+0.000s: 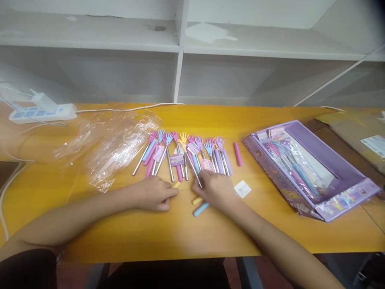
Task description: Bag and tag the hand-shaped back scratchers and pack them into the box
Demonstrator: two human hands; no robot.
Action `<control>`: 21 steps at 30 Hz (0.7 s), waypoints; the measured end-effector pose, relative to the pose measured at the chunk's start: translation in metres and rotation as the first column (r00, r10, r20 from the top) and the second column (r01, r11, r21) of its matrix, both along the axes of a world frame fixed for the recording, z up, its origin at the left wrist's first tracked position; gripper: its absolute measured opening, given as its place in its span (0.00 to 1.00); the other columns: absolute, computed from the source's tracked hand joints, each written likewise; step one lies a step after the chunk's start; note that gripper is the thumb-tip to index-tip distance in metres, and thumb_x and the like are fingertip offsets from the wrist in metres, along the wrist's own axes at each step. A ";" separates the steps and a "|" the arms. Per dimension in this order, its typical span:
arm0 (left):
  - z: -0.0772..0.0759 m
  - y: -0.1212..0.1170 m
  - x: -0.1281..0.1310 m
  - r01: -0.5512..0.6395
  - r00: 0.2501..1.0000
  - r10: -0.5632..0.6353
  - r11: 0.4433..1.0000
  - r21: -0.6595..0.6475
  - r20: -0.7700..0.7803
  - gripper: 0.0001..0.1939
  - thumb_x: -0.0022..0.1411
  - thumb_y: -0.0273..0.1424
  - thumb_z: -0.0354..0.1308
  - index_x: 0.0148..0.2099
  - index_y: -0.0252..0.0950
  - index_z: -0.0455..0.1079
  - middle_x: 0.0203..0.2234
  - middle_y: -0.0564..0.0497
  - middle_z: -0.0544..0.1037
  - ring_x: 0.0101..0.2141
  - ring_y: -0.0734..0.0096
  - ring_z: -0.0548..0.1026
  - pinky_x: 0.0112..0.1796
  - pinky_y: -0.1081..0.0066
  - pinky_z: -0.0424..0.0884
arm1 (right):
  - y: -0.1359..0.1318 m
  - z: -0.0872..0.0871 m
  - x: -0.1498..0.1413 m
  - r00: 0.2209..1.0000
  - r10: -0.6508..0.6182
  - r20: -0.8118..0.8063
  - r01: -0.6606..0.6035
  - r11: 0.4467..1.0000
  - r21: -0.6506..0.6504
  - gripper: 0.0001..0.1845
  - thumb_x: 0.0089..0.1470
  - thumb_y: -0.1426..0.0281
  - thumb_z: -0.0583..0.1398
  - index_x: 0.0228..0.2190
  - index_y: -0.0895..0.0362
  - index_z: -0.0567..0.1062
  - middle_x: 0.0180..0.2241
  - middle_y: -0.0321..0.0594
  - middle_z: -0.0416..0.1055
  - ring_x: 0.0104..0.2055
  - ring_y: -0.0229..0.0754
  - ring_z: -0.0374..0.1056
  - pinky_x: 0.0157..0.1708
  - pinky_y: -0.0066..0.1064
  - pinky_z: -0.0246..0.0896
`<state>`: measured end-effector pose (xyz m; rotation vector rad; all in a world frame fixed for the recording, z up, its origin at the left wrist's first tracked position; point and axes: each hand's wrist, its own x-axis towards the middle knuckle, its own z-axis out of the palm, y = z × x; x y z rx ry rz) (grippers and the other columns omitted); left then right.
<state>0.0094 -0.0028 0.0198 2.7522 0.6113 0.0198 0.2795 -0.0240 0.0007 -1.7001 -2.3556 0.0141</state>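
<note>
My right hand (218, 188) is closed round the metal rod of a back scratcher with a yellow hand-shaped head (183, 137), which points up and to the left. Fingers curled, my left hand (155, 194) grips a short yellow handle sleeve (176, 184), only one end of which shows. Beyond both hands lie several back scratchers (162, 158) with pink, blue and purple heads, metal rods and small printed tags (177, 160). Another yellow sleeve (197, 200) and a blue sleeve (201, 209) rest beside my right hand, partly hidden by it.
Crumpled clear plastic bags (114, 148) lie at left, near a white power strip (45, 113). A pink sleeve (238, 154) and a white tag (242, 189) are right of centre. An open purple box (319, 144) holds bagged scratchers (294, 164); cardboard (355, 128) lies behind it.
</note>
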 end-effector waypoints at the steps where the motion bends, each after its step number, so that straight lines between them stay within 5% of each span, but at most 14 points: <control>1: 0.000 0.000 0.000 -0.001 1.000 0.001 1.000 -0.002 -0.001 0.03 0.57 0.26 0.57 0.35 0.39 0.67 0.24 0.53 0.75 0.22 0.68 0.69 0.24 0.66 0.55 | 0.000 0.002 0.001 1.000 -0.005 -0.022 0.005 1.000 0.001 0.10 0.59 0.65 0.58 0.27 0.55 0.71 0.23 0.38 0.73 0.21 0.39 0.65 0.26 0.33 0.39; 10: -0.001 0.001 -0.001 0.002 0.999 -0.003 1.000 -0.023 -0.041 0.03 0.58 0.27 0.56 0.36 0.39 0.68 0.25 0.52 0.76 0.23 0.67 0.71 0.24 0.64 0.54 | 0.008 0.023 0.020 0.922 -0.112 -0.371 0.036 0.978 -0.205 0.18 0.69 0.60 0.53 0.29 0.52 0.72 0.23 0.35 0.71 0.24 0.40 0.67 0.28 0.31 0.52; 16: -0.003 0.001 -0.001 -0.005 1.000 0.004 1.000 -0.029 -0.030 0.03 0.56 0.26 0.56 0.35 0.39 0.67 0.25 0.53 0.76 0.22 0.68 0.70 0.24 0.65 0.54 | 0.011 0.018 0.022 0.865 -0.232 -0.445 0.081 0.940 -0.331 0.16 0.70 0.62 0.51 0.51 0.52 0.72 0.24 0.34 0.73 0.26 0.47 0.69 0.29 0.34 0.56; 19: -0.004 0.001 -0.001 -0.006 1.000 0.006 1.000 -0.029 -0.011 0.03 0.56 0.26 0.56 0.34 0.39 0.67 0.24 0.53 0.75 0.21 0.69 0.69 0.24 0.66 0.53 | 0.010 0.014 0.022 0.739 -0.260 -0.621 0.040 0.938 -0.346 0.09 0.70 0.64 0.50 0.47 0.51 0.66 0.24 0.32 0.71 0.26 0.45 0.67 0.30 0.34 0.58; 21: -0.005 0.001 -0.001 -0.006 1.000 0.006 1.000 -0.027 0.006 0.03 0.55 0.26 0.56 0.33 0.39 0.66 0.23 0.53 0.74 0.21 0.69 0.68 0.23 0.67 0.54 | 0.009 0.011 0.021 0.536 -0.278 -0.797 -0.047 0.933 -0.357 0.03 0.70 0.66 0.50 0.42 0.49 0.62 0.25 0.30 0.69 0.25 0.42 0.63 0.29 0.33 0.58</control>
